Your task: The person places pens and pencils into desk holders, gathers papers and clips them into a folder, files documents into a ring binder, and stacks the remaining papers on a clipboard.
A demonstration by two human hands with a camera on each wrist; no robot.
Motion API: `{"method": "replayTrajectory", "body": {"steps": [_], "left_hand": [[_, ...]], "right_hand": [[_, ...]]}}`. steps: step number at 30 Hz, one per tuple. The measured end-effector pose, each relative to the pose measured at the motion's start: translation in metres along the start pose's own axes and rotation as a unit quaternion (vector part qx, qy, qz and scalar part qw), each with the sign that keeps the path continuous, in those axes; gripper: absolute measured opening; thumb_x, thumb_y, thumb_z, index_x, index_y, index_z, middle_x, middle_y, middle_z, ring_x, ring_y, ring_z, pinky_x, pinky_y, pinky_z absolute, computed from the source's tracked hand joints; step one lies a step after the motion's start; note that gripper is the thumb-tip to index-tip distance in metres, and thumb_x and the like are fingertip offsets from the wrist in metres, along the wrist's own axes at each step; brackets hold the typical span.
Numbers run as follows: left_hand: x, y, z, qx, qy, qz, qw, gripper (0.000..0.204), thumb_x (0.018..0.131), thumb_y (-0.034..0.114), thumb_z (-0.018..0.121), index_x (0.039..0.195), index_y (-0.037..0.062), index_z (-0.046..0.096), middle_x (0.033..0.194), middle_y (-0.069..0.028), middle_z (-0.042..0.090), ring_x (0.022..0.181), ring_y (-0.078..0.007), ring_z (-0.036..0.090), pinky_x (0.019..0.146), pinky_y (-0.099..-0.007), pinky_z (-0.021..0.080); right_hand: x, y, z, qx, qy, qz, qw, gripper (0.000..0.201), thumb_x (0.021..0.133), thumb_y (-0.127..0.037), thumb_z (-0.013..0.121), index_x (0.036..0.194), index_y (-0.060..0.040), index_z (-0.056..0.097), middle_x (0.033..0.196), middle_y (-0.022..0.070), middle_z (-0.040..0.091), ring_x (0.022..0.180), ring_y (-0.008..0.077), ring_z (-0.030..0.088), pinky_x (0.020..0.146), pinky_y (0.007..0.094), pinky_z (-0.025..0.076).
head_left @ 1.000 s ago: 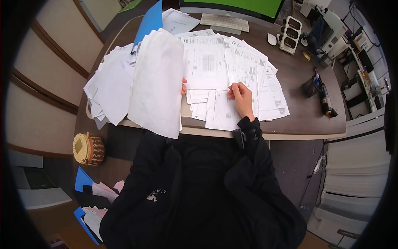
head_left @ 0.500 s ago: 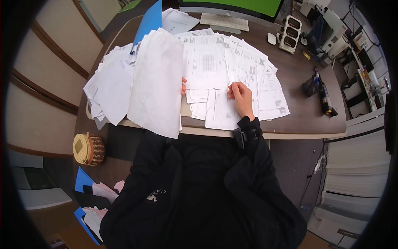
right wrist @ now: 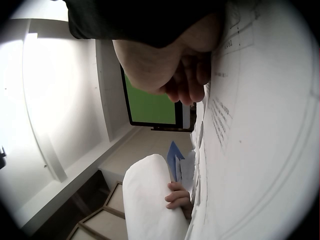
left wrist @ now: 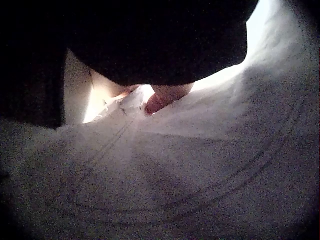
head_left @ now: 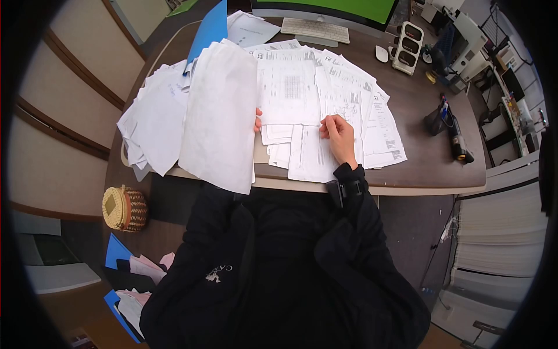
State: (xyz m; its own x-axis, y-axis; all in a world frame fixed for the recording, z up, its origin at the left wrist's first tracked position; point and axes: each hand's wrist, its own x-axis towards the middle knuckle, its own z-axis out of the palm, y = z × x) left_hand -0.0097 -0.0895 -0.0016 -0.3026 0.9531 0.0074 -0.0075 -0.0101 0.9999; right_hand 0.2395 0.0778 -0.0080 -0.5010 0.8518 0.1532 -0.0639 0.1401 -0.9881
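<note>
A large blank white sheet point(head_left: 218, 116) stands raised over the desk, its right edge gripped by my left hand point(head_left: 258, 120); most of that hand is hidden behind it. The right wrist view shows the left fingers point(right wrist: 178, 196) curled over the edge of the curved sheet point(right wrist: 150, 200). My right hand point(head_left: 340, 139) rests on printed papers point(head_left: 308, 154) with its fingers loosely curled and nothing held. In the left wrist view, paper point(left wrist: 150, 165) fills the dark lower part, with a bit of the left hand point(left wrist: 167, 98) beyond.
More papers point(head_left: 154, 116) lie at the left beside a blue folder point(head_left: 210, 32). Behind are a keyboard point(head_left: 315, 31) and monitor point(head_left: 337, 8). A mouse point(head_left: 381, 54), white holder point(head_left: 407, 49) and pen cup point(head_left: 436, 121) stand at right; a woven basket point(head_left: 125, 209) is lower left.
</note>
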Motion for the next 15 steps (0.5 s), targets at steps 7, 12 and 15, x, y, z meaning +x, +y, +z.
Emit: {"method": "replayTrajectory", "body": {"steps": [7, 12, 15], "left_hand": [[-0.002, -0.004, 0.003, 0.007, 0.000, 0.002, 1.000, 0.037, 0.091, 0.015, 0.050, 0.125, 0.0000, 0.053, 0.102, -0.0140, 0.061, 0.093, -0.0184, 0.059, 0.078, -0.0259, 0.049], [0.006, -0.004, 0.002, 0.012, 0.001, 0.003, 1.000, 0.037, 0.091, 0.015, 0.050, 0.125, 0.0000, 0.053, 0.102, -0.0141, 0.061, 0.093, -0.0184, 0.059, 0.078, -0.0260, 0.049], [0.008, -0.005, 0.003, 0.015, 0.001, 0.004, 1.000, 0.037, 0.091, 0.015, 0.051, 0.125, 0.0000, 0.053, 0.103, -0.0141, 0.061, 0.093, -0.0185, 0.059, 0.078, -0.0261, 0.049]], "right_hand": [[-0.001, -0.001, 0.000, -0.002, 0.000, 0.000, 1.000, 0.027, 0.097, -0.020, 0.052, 0.085, 0.0016, 0.061, 0.070, 0.0026, 0.060, 0.061, 0.0078, 0.053, 0.059, 0.0219, 0.043], [0.000, -0.001, 0.000, -0.001, -0.001, -0.003, 1.000, 0.027, 0.097, -0.020, 0.052, 0.085, 0.0017, 0.061, 0.070, 0.0028, 0.060, 0.061, 0.0081, 0.054, 0.059, 0.0219, 0.044], [0.000, -0.002, 0.000, -0.003, 0.001, -0.003, 1.000, 0.027, 0.097, -0.020, 0.053, 0.085, 0.0015, 0.062, 0.070, 0.0029, 0.060, 0.061, 0.0082, 0.054, 0.059, 0.0219, 0.044]]}}
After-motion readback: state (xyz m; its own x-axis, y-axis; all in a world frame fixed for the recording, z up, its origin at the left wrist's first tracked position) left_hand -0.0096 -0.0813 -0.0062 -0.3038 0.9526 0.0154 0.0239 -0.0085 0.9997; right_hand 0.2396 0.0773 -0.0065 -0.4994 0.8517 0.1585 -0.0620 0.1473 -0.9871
